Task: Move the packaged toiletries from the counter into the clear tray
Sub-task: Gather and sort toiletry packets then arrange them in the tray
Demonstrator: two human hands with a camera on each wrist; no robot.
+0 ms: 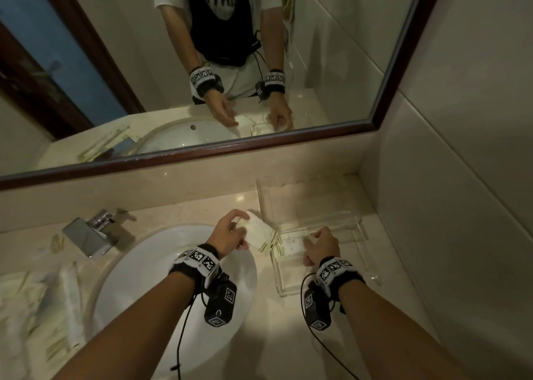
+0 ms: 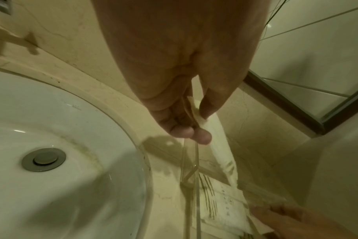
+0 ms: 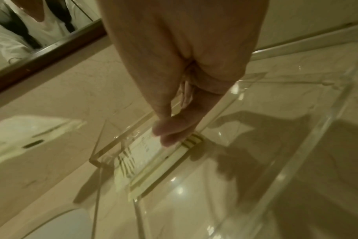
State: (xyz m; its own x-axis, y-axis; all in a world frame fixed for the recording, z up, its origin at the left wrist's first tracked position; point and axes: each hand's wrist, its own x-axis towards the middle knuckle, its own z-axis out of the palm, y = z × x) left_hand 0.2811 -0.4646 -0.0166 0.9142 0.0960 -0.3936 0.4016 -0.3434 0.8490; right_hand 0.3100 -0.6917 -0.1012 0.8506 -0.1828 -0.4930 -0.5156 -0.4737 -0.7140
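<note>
Left hand pinches a white toiletry packet at frame centre, over the clear tray's left wall. Right hand, fingers relaxed, presses a flat packet inside the tray. Risk: the held packet may catch the wall and drop onto the counter.

Dark-framed mirror, beige marble counter, white sink, chrome faucet

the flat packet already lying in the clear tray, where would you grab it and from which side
Probably by its short striped end, from above. The packet lies flat on the floor of the clear tray, close along the tray's sink-side wall, so a sideways reach meets acrylic. The right hand already comes from above, fingertips at that end; tipping the edge up, then pinching thumb against fingers, looks most workable.
</note>
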